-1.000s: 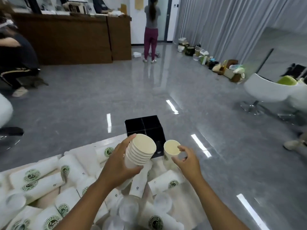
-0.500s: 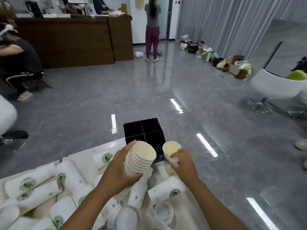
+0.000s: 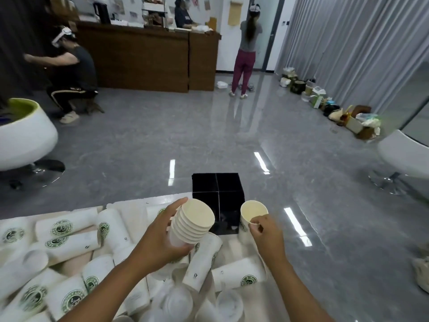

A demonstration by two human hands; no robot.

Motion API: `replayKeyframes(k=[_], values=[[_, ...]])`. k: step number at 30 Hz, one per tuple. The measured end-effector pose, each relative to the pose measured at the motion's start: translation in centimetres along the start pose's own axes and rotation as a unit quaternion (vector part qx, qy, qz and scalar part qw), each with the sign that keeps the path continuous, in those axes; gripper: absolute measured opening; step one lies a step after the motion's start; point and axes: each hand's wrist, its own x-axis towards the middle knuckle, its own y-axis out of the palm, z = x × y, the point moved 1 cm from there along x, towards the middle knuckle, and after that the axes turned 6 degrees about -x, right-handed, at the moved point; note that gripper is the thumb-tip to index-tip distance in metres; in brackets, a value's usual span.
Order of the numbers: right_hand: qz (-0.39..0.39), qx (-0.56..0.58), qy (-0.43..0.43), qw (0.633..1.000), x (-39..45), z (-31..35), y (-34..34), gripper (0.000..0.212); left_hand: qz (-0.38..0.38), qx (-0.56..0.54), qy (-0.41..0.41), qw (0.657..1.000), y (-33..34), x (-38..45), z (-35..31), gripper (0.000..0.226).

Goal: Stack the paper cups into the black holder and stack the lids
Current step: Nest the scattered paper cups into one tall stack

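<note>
L hand wrapped round a nested stack of cups, fingers curled on the wall; stack tilted, mouths facing up and to the right-far. R hand pinches the near rim of a single cup, thumb and fingers closed on the rim. Single cup upright, mouth up; can't tell whether its base rests on anything.

Key relation: single cup sits just right of the stack, near but apart, a gap between the two rims. Stack's long axis leans toward the single cup, so the open top cup already faces it. Judgement: next step is to drop the single cup into the stack's mouth; R hand is the nearer one, needs a short move left plus a tilt to match the stack's axis. Risk: rim catching if axes don't line up.

Black holder just beyond both hands, between them, four compartments, all look dark; contents not discernible. Loose cups lie on their sides across the tabletop, left and near. Clear lids at the near edge, not yet stacked. Task looks early-stage.
</note>
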Motion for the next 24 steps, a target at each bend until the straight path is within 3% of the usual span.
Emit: replayKeyframes(k=[10,16,24], values=[[-0.125,0.165,-0.154,0.966,0.4,18.3,-13.1,0.021,-0.08,-0.037,0.009,0.996,-6.6,-3.6,-1.4,0.106],[-0.044,0.236,-0.236,0.942,-2.2,29.5,-15.9,0.02,-0.127,-0.059,0.003,0.99,-12.0,-7.0,-2.7,0.113],[0.068,0.186,-0.345,0.917,-6.3,37.8,-12.7,0.018,-0.177,-0.065,0.007,0.982,-17.3,-12.4,-2.7,0.115]])
